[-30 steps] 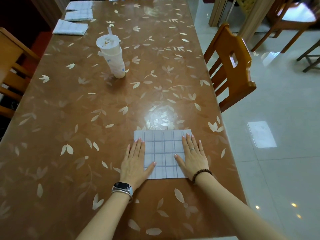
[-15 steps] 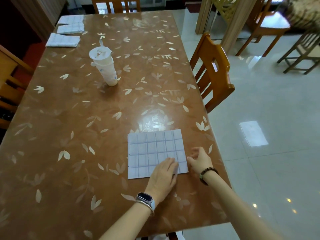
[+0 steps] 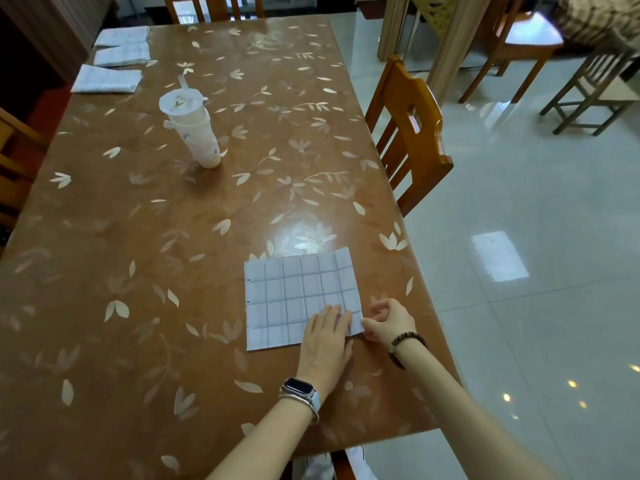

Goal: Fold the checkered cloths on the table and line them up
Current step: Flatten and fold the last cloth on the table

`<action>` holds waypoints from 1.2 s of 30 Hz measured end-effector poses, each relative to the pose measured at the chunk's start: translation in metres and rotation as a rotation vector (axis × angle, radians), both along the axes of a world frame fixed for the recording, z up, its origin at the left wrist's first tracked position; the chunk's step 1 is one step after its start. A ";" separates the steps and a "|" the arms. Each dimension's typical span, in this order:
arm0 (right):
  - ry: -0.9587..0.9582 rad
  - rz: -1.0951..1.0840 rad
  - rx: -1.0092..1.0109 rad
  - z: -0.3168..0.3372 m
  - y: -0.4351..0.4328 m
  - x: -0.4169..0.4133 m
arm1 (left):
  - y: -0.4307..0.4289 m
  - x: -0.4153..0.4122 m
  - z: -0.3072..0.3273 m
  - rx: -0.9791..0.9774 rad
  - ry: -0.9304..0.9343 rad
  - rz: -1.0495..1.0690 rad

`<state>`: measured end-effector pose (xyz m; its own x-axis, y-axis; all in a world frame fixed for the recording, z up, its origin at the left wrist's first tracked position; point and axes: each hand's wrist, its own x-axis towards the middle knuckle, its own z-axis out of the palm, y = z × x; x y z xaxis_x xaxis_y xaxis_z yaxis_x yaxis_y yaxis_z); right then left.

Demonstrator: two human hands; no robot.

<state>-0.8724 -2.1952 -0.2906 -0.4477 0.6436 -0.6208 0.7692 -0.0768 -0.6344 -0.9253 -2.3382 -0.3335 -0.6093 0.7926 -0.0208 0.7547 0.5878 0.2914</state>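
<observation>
Pressing flat left hand (image 3: 327,341) on checkered cloth (image 3: 294,292), right hand (image 3: 389,323) pinching its corner

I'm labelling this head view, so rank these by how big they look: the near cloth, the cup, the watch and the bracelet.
1. near cloth, clearly largest.
2. cup, though it stands farther off.
3. watch and bracelet: they look about alike, so unranked.

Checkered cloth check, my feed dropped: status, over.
Left hand flat on checkered cloth, near right corner. Right hand pinches that corner. Three folded cloths lined up far left; lidded cup well clear.
</observation>
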 end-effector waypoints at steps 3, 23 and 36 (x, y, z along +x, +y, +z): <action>0.055 -0.046 -0.101 0.000 -0.004 0.001 | 0.001 0.001 -0.004 0.032 0.021 -0.003; 0.287 0.138 0.204 0.016 -0.010 0.036 | -0.034 0.017 0.017 0.311 -0.325 0.120; 0.402 0.736 0.678 -0.021 -0.007 0.025 | -0.136 0.011 0.029 0.190 -0.407 -0.101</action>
